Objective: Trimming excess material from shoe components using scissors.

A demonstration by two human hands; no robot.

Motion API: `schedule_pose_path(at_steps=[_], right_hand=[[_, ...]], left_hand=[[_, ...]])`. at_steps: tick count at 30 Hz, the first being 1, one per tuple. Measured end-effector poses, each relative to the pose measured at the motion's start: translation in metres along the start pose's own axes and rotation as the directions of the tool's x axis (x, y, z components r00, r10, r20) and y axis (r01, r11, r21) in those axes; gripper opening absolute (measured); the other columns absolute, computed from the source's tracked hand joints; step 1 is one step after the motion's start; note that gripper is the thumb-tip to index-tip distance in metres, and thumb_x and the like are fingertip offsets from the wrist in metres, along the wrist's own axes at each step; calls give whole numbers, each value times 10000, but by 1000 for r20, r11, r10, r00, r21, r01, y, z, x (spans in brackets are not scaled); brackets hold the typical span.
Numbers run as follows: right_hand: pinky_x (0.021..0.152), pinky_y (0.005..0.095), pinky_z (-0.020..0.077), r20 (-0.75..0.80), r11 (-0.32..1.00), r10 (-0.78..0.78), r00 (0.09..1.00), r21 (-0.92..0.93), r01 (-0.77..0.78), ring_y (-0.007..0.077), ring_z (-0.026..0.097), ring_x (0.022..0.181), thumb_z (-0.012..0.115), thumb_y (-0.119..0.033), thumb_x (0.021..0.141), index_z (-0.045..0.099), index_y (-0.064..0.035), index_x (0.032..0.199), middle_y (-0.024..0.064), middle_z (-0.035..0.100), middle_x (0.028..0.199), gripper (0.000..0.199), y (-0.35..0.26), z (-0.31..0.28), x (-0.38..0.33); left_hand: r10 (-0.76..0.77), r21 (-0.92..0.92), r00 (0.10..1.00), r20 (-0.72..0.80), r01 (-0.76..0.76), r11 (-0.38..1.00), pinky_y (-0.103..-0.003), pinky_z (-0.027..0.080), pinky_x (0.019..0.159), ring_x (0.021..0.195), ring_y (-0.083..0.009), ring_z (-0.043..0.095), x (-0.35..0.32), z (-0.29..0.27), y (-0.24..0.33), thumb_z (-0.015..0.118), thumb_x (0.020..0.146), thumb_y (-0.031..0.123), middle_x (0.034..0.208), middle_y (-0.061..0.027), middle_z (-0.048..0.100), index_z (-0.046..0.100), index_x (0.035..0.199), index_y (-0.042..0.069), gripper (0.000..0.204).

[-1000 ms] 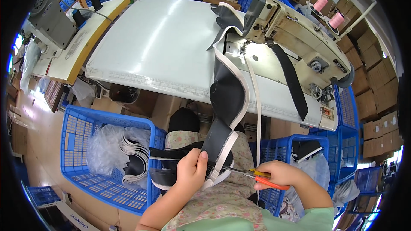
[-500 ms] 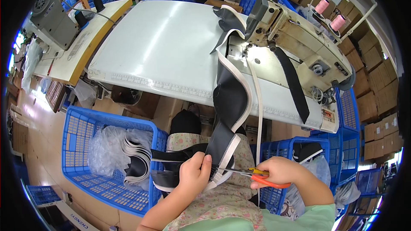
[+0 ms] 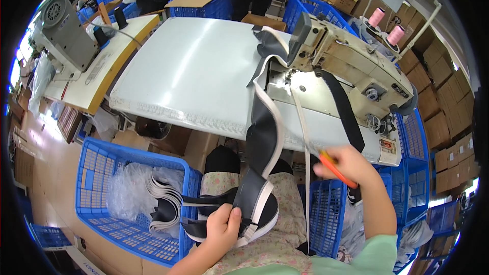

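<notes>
My left hand [image 3: 224, 224] pinches a black strip [image 3: 263, 145] with white edging over my lap. The strip rises to the white sewing table and runs up to the sewing machine [image 3: 351, 56]. More of it lies folded on my floral apron [image 3: 254, 254]. My right hand [image 3: 351, 164] is wrapped round scissors [image 3: 336, 170] with orange handles, held above the table's front edge. Their blades point up and left, close to a narrow white tape [image 3: 307, 193] that hangs from the machine; whether they touch it I cannot tell.
To my left a blue crate [image 3: 135, 239] holds clear plastic and stacked edged strips. Another blue crate [image 3: 326, 214] is at my right. A black band [image 3: 344, 107] hangs over the table edge by the machine. Pink thread cones [image 3: 377, 17] and stacked cartons [image 3: 443, 122] stand beyond.
My right hand has lifted the scissors up and away from the strip, toward the table edge. My left hand has shifted slightly lower and left, still gripping the strip.
</notes>
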State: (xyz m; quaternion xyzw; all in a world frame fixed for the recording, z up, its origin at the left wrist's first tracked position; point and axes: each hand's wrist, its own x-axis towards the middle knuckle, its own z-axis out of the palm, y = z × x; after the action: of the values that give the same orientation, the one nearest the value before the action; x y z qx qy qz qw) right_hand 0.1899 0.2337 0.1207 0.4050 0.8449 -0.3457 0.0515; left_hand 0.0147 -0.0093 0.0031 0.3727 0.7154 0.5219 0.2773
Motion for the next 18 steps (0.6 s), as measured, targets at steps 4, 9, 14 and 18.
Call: schedule_pose_path(at_steps=[4,9,14,18], right_hand=[[594,353,437,-346,995,-92,934,-2,97,271,552,606,674,-393,751,564,10,749,146,578,657,418,-33,1,76],[708,407,450,-356,986,-168,919,-39,165,371,589,823,695,-365,709,547,13,841,241,604,871,427,-63,26,177],[678,387,449,-449,916,-248,858,178,358,344,592,763,600,-156,755,534,9,875,193,615,819,214,-61,51,225],[600,312,437,-528,764,-195,827,447,466,187,555,648,564,-68,788,495,-4,870,84,574,717,125,-101,56,185]], left_hand=[[-54,-31,999,2,54,998,-338,386,455,466,-247,517,-11,-4,9,530,866,172,530,-126,511,465,648,16,276],[-29,-31,998,-62,27,999,-264,384,470,510,-116,502,-22,-13,4,502,889,184,569,-52,521,510,679,-5,283],[14,-95,999,-30,-17,995,-275,397,503,533,-136,487,-27,-19,21,482,896,158,586,-64,523,523,680,22,258],[-31,-92,993,113,41,995,-275,384,480,512,-127,474,-37,-15,7,535,872,142,563,-62,508,532,681,13,231]])
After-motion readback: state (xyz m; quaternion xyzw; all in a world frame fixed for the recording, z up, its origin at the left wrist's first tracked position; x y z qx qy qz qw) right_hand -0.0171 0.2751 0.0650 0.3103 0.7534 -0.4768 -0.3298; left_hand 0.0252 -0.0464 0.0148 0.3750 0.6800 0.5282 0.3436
